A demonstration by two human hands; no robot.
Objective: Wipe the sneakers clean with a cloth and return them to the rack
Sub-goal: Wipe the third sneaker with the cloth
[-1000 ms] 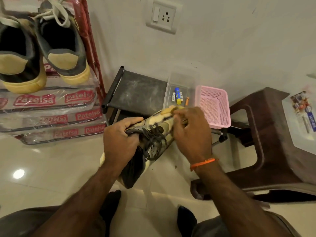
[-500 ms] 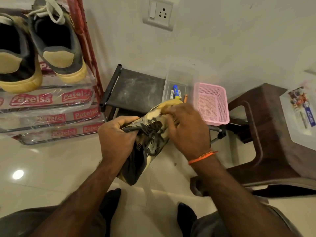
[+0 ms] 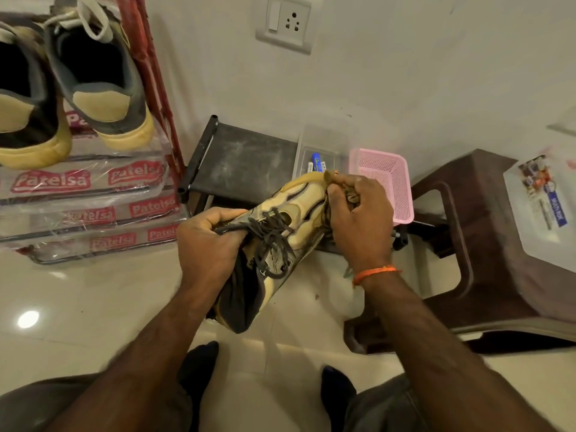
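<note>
Sneaker (image 3: 280, 238) hangs in mid-air above the floor, long axis running from heel near the person to toe far and right. Left hand (image 3: 208, 244) grips its laced collar, fingers curled round. Right hand (image 3: 358, 219) sits at the toe, fingers bunched on a cloth (image 3: 350, 194), so it is the nearer hand for wiping. Rack (image 3: 149, 98) stands well left.
</note>
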